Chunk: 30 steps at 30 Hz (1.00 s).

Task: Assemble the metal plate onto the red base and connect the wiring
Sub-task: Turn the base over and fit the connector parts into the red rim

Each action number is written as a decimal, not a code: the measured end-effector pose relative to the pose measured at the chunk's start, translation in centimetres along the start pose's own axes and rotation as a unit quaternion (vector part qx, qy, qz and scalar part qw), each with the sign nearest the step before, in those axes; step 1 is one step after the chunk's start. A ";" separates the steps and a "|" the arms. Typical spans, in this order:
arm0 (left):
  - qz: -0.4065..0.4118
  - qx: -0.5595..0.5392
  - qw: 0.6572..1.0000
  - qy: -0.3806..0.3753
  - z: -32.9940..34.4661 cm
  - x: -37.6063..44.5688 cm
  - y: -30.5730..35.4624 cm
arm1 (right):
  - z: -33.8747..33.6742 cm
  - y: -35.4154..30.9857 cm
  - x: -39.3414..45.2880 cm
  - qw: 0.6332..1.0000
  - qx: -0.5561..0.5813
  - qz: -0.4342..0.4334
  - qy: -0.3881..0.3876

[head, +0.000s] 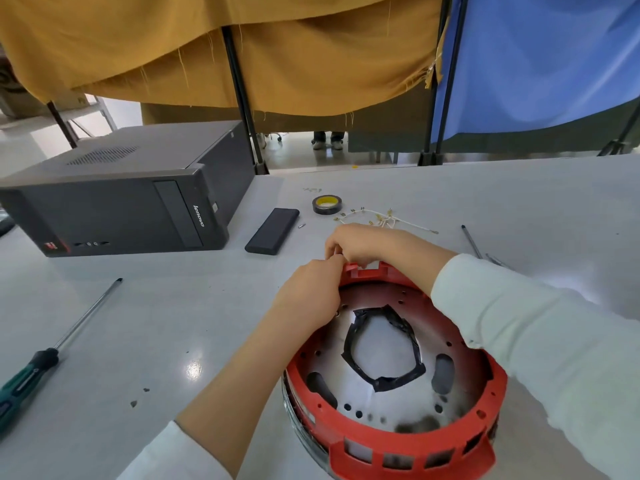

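Observation:
The round red base point(408, 441) lies on the grey table in front of me. A silver metal plate point(391, 403) with holes, slots and a middle opening edged in black tape sits inside its ring. My left hand point(308, 292) and my right hand point(363, 244) meet at the base's far rim, fingers curled and pinching something small there. What they pinch is hidden by the fingers. Behind my hands lies a bundle of white wires point(381, 218) with brass terminals.
A black computer tower point(121, 195) lies at the left. A black slab-shaped device point(273, 230) and a black-and-yellow tape roll point(326, 204) sit behind the base. A green-handled screwdriver point(45, 355) lies at the left; thin metal tools point(472, 242) lie at the right.

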State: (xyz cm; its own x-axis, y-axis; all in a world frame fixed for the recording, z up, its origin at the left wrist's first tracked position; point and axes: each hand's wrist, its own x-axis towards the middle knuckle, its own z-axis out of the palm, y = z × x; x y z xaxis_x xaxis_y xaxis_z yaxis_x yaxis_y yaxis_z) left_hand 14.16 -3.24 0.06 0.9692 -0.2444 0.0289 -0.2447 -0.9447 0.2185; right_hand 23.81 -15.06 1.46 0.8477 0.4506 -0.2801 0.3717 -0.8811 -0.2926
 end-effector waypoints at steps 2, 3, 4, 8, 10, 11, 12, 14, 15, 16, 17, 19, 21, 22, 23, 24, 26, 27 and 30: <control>0.000 0.001 1.000 0.000 -0.1 0.0 0.0 | 0.3 0.3 -0.1 1.000 -0.010 -0.007 0.008; 0.000 0.001 1.000 0.001 -0.1 -0.1 0.0 | 0.2 0.6 -0.2 1.000 -0.006 -0.009 0.019; 0.001 0.000 1.000 0.003 -0.1 -0.1 0.1 | 0.0 0.8 -0.5 0.999 0.007 -0.011 0.044; 0.007 -0.006 1.000 0.010 -0.1 -0.2 0.1 | -1.7 1.3 -3.4 0.949 0.242 -0.012 0.202; 0.005 -0.005 1.000 0.008 -0.2 -0.1 0.1 | -1.7 1.7 -5.7 0.920 0.331 -0.024 0.209; 0.004 -0.004 1.000 0.006 -0.2 -0.2 0.1 | -1.2 2.0 -6.7 0.924 0.319 -0.033 0.207; 0.003 -0.004 1.000 0.003 -0.2 -0.2 0.1 | -0.6 2.3 -7.4 0.935 0.279 -0.039 0.216; -0.004 -0.023 1.000 -0.007 -0.3 -0.1 0.2 | 0.7 3.0 -8.5 0.945 0.206 -0.049 0.250; -0.007 -0.042 0.999 -0.021 -0.5 0.1 0.1 | 1.3 3.3 -8.8 0.940 0.214 -0.051 0.260; -0.010 -0.064 0.997 -0.044 -0.9 0.4 0.1 | 1.6 3.5 -9.0 0.933 0.238 -0.053 0.265; -0.011 -0.084 0.994 -0.074 -1.3 0.6 0.0 | 1.9 3.6 -9.0 0.927 0.253 -0.058 0.272; -0.006 -0.130 0.986 -0.106 -1.9 1.1 0.0 | 1.9 3.6 -8.9 0.928 0.235 -0.076 0.281; 0.014 -0.189 0.980 -0.064 -1.8 1.1 0.3 | 2.0 3.4 -8.8 0.939 0.205 -0.092 0.261; 0.029 -0.190 0.981 -0.035 -1.4 1.1 0.5 | 2.1 3.3 -8.8 0.943 0.201 -0.092 0.250; 0.039 -0.167 0.985 -0.019 -1.0 1.1 0.6 | 2.2 3.3 -8.9 0.944 0.209 -0.091 0.240; 0.042 -0.148 0.988 -0.012 -0.6 1.1 0.6 | 2.2 3.4 -8.9 0.942 0.222 -0.089 0.234; 0.031 -0.164 0.986 -0.005 -0.6 1.2 0.3 | 2.2 3.6 -8.9 0.940 0.234 -0.086 0.234; 0.026 -0.183 0.983 -0.004 -0.7 1.3 0.1 | 2.2 3.6 -8.9 0.939 0.236 -0.085 0.235; 0.024 -0.185 0.982 0.005 -0.7 1.2 -0.1 | 2.3 3.7 -9.0 0.930 0.257 -0.087 0.249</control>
State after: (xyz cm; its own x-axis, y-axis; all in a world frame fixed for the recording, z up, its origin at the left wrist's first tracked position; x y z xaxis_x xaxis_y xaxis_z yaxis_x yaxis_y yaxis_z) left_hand 15.41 -3.28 0.77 0.9573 -0.2834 0.0573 -0.2662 -0.7868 0.5569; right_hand 16.70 -22.07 0.77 0.9092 0.3448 0.2334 0.3986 -0.5583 -0.7276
